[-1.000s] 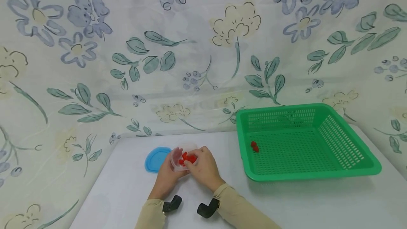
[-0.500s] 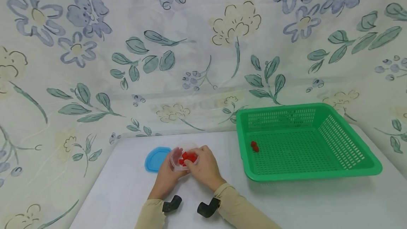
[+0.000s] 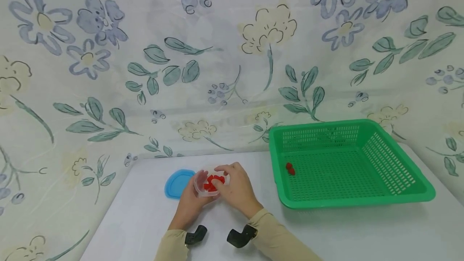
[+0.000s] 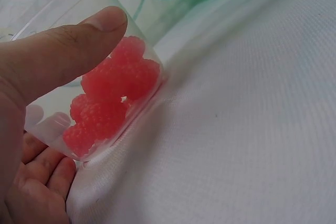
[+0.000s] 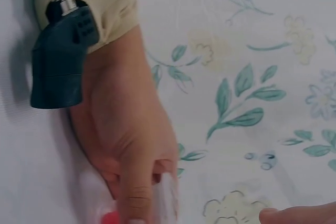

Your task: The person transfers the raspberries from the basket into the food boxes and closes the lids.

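My left hand point(image 3: 193, 199) grips a clear plastic tub point(image 3: 200, 190), tilted on the white table. In the left wrist view the thumb point(image 4: 79, 43) lies along the wall of the tub point(image 4: 118, 129), with raspberries point(image 4: 100, 98) heaped inside. Over the mouth of the tub is my right hand point(image 3: 237, 190), index finger and thumb spread apart near the red raspberries point(image 3: 214, 183). No berry shows between those fingers. At the bottom of the right wrist view, a finger of the right hand point(image 5: 302, 215) appears beside the left hand point(image 5: 126, 114).
A blue lid point(image 3: 178, 184) lies left of the tub. To the right stands a large green basket point(image 3: 340, 203) with slotted walls, a couple of red berries point(image 3: 290, 168) near its left side. Floral cloth point(image 3: 224, 132) hangs behind the white table point(image 3: 119, 220).
My right hand's fingers have spread and drawn slightly back from the raspberries, and more of them show. The left hand keeps holding the tub in nearly the same place.
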